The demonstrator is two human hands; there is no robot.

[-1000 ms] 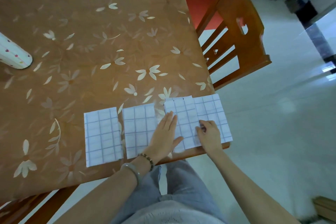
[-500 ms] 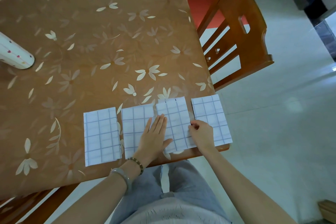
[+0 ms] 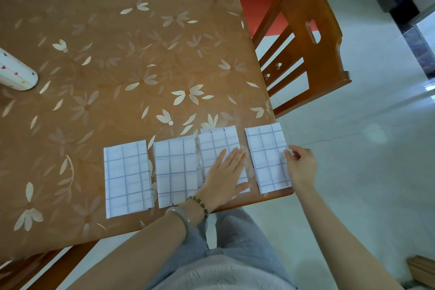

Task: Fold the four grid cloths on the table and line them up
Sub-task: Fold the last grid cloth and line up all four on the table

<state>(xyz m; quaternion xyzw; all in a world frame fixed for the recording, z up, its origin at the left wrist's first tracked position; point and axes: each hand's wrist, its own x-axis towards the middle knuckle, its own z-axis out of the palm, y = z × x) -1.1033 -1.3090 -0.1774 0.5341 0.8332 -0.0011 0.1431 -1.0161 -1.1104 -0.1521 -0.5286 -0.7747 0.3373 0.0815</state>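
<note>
Aligning step; left hand (image 3: 226, 172) flat on third cloth (image 3: 216, 143); right hand (image 3: 300, 165) at edge of rightmost cloth (image 3: 268, 158), grip unclear; next: square near edges.

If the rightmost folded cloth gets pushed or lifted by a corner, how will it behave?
Probably light and floppy: the rightmost cloth lies thin, flat and layered, so lifting a corner may unfold it. It likely slides easily on the glossy table, whose edge is close.
</note>
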